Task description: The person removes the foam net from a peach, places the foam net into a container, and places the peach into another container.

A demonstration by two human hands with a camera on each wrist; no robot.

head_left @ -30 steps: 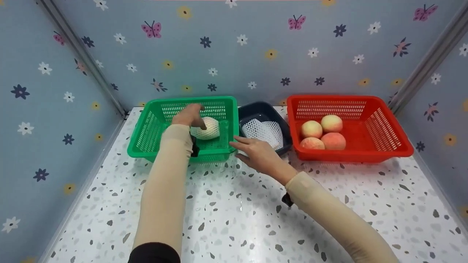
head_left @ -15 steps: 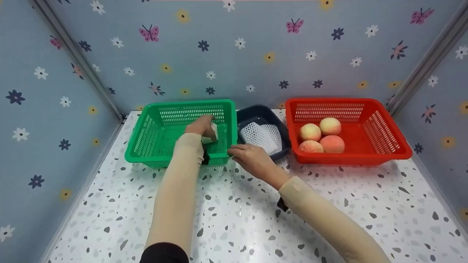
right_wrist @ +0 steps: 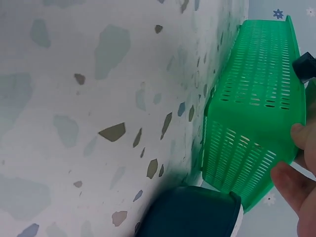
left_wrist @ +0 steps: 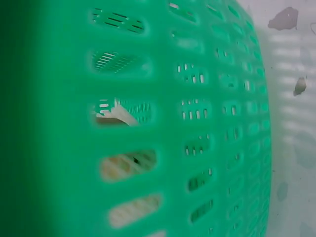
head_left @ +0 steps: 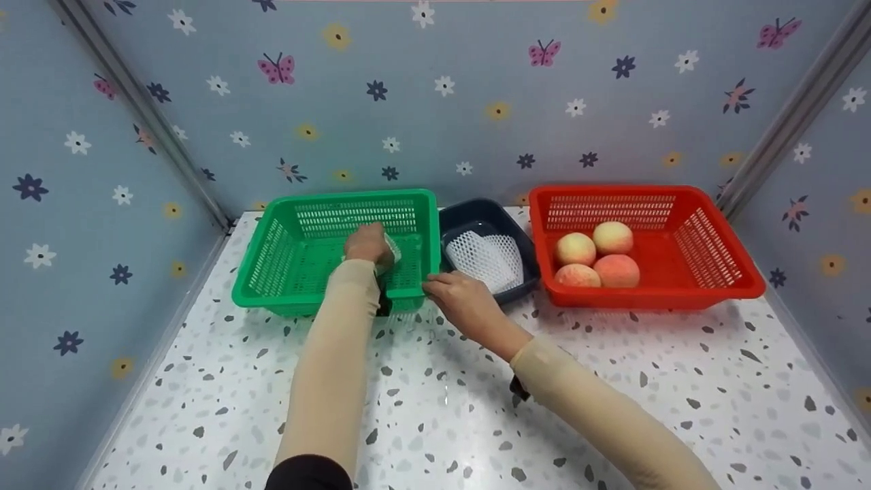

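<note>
Inside the green basket point(head_left: 272, 299) my left hand point(head_left: 369, 243) grips a peach in a white foam net point(head_left: 393, 249). The hand covers most of the fruit from above in the head view. Through the basket's slots the left wrist view shows a yellowish patch of the netted peach point(left_wrist: 128, 165). My right hand point(head_left: 466, 303) holds the green basket's front right corner by the rim. In the right wrist view, the fingers point(right_wrist: 291, 185) lie at the rim of the green basket point(right_wrist: 254, 118).
A dark blue bin point(head_left: 486, 209) with white foam nets point(head_left: 484, 260) stands between the baskets. To its right, a red basket point(head_left: 694, 294) holds several bare peaches point(head_left: 618, 270). Patterned walls point(head_left: 435, 102) enclose the speckled table point(head_left: 435, 422) at the back and sides.
My left hand has come down over the netted peach and closed around it, ending slightly right of where it was. My right hand's fingers have curled onto the green basket's corner.
</note>
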